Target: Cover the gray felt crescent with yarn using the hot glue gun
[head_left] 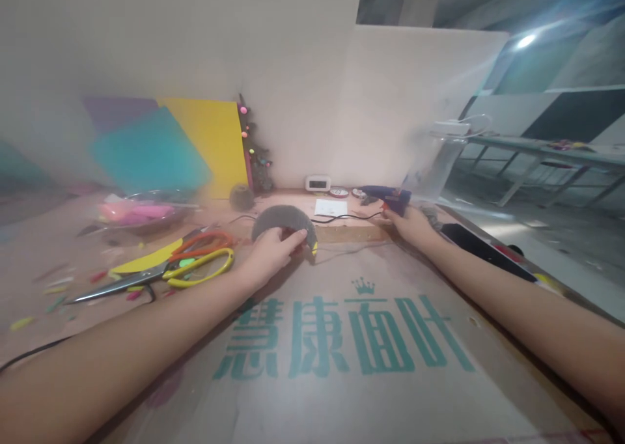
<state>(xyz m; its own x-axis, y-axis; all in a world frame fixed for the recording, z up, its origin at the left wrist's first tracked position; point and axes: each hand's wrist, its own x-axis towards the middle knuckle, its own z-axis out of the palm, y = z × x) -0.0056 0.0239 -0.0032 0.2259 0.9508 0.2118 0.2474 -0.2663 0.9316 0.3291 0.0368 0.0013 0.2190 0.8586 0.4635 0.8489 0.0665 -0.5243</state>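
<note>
Near the middle of the table, my left hand (276, 252) is closed on a grey, curved fuzzy piece (283, 217) with a small yellow tip at its right end. My right hand (407, 226) reaches to the back right, its fingers at a blue glue gun (390, 196) with a dark cord. The fingertips are at the red part of the gun; how firmly they grip is blurred. A white card (331, 208) lies between the two hands, at the back.
Orange-handled and yellow-handled scissors (195, 265) lie left among colourful scraps. Coloured sheets (205, 144) lean on the wall beside a decorated dark branch (258, 157). A small clock (318, 183) stands at the back; a clear jug (437, 161) stands right. Green lettering marks the front surface.
</note>
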